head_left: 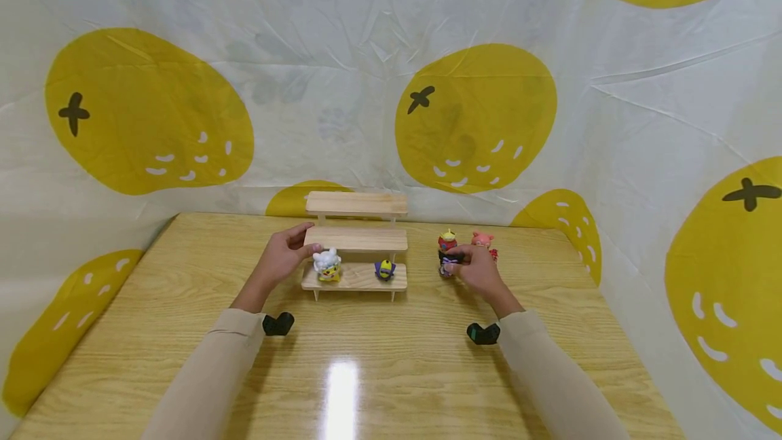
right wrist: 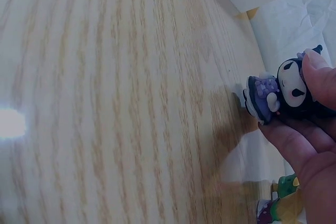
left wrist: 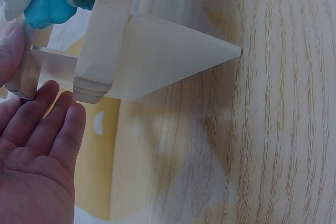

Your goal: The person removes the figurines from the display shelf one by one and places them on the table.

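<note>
A three-tier wooden display shelf (head_left: 356, 240) stands at the back of the table. My left hand (head_left: 284, 258) holds the left end of its middle board, the thumb on one side and fingers on the other. On the lowest board sit a white-hooded yellow figurine (head_left: 327, 265) at the left and a small yellow-and-blue figurine (head_left: 385, 270) at the right. To the right of the shelf, my right hand (head_left: 482, 271) pinches a black-and-purple figurine (right wrist: 286, 90) by its dark head. Its pale face and purple dress show in the right wrist view.
Behind my right hand are a yellow-and-red figurine (head_left: 448, 240) and a pink figurine (head_left: 482, 240), partly hidden. The wood-grain table (head_left: 403, 358) meets a white curtain (head_left: 330, 114) with yellow fruit prints at its back and sides.
</note>
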The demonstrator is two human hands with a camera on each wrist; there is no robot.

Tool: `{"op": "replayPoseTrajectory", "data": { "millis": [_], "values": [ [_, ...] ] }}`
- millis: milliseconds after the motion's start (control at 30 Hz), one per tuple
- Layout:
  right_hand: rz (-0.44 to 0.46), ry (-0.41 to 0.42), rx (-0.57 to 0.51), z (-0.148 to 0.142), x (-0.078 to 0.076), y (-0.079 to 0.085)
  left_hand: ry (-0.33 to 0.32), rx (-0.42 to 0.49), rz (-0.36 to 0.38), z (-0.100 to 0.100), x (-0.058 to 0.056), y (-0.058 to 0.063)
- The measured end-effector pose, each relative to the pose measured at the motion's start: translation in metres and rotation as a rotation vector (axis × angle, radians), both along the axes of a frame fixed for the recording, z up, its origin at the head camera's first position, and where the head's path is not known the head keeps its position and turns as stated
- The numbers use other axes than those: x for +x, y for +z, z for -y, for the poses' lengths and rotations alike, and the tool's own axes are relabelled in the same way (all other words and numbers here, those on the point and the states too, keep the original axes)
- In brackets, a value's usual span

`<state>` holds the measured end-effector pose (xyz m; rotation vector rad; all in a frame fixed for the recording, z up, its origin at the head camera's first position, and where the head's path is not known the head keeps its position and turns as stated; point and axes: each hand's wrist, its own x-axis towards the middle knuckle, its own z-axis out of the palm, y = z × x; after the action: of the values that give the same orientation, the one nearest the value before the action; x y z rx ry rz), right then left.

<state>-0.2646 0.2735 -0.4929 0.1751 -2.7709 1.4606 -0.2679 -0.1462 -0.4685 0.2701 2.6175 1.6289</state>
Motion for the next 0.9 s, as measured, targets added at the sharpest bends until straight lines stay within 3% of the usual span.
{"op": "replayPoseTrajectory", "data": {
  "millis": [800, 900],
  "values": [
    [0.016, -0.002, -0.091, 0.002, 0.005, -0.005, -0.003, 0.002, -0.011, 0.0, 0.001, 0.0],
    [0.026, 0.015, -0.092, 0.005, 0.01, 0.005, 0.001, 0.001, -0.009, 0.001, 0.0, 0.0]
  ]
}}
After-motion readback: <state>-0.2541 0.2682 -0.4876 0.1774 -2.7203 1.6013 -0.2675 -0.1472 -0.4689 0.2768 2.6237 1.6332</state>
